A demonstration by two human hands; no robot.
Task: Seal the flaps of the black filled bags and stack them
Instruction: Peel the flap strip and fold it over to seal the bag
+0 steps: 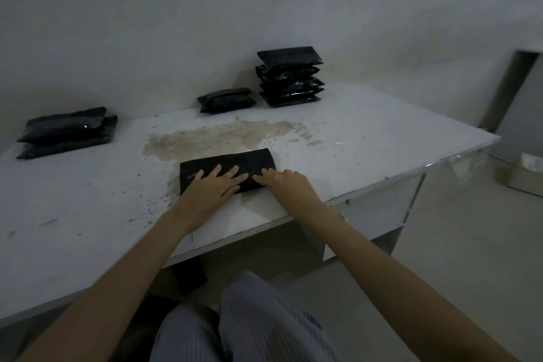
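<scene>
Your left hand [213, 185] lies flat, fingers straight, pressing the bag [227, 166] at the frame's centre, near the table [382, 138] edge. Your right hand [283, 182] presses its near right edge with fingertips. The bag looks soft, filled and slick; lift it by both short ends. Its long axis runs left to right across the frame, the right end slightly higher.

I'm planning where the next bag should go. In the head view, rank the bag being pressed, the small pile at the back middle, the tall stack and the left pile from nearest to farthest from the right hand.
1. Bag being pressed, under the right hand.
2. Small pile, back middle.
3. Tall stack, back right.
4. Left pile, far left.
</scene>
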